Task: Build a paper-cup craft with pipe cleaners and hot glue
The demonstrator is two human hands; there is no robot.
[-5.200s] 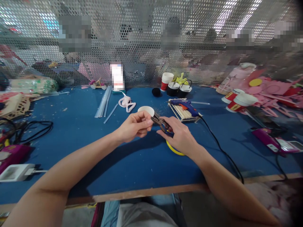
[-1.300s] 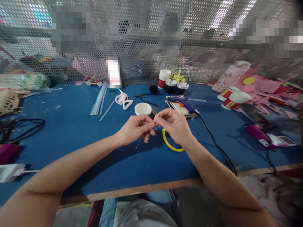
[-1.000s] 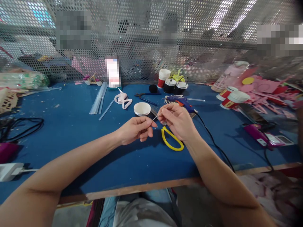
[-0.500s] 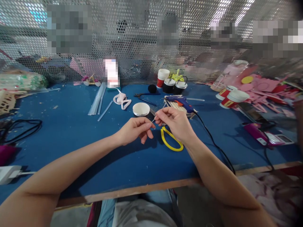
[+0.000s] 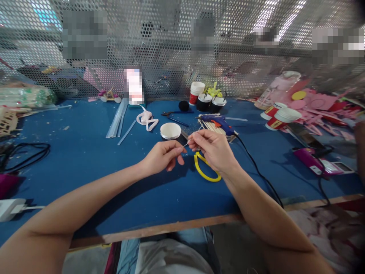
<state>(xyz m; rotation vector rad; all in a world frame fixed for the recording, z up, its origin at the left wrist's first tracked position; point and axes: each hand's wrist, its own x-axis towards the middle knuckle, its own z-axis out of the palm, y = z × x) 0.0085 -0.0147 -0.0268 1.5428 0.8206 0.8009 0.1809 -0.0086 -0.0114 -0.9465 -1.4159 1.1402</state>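
Between my two hands runs a thin, pale strand (image 5: 186,144), too fine to tell whether it is wire, thread or a stick. My left hand (image 5: 167,154) pinches one end with thumb and forefinger, its other fingers loosely curled. Thumb and fingertips of my right hand (image 5: 212,148) close on the other end. Just behind the hands stands a white paper cup (image 5: 170,131) with a dark outside. Scissors with yellow handles (image 5: 207,175) lie under my right hand, which partly hides them. A blue glue gun (image 5: 218,123) rests on a bundle of pale sticks (image 5: 209,128).
Pliers (image 5: 176,113), a black pom-pom (image 5: 183,105) and black cups (image 5: 204,102) stand or lie toward the back. Clear glue sticks (image 5: 117,120) and a white ribbon (image 5: 146,118) are on the left. Red-and-white cups (image 5: 283,118) lie right. A black cord (image 5: 256,163) crosses the table.
Both hands keep their pinch on the thin strand in almost the same place. The left hand's lower fingers have curled in slightly; the view has shifted a little.
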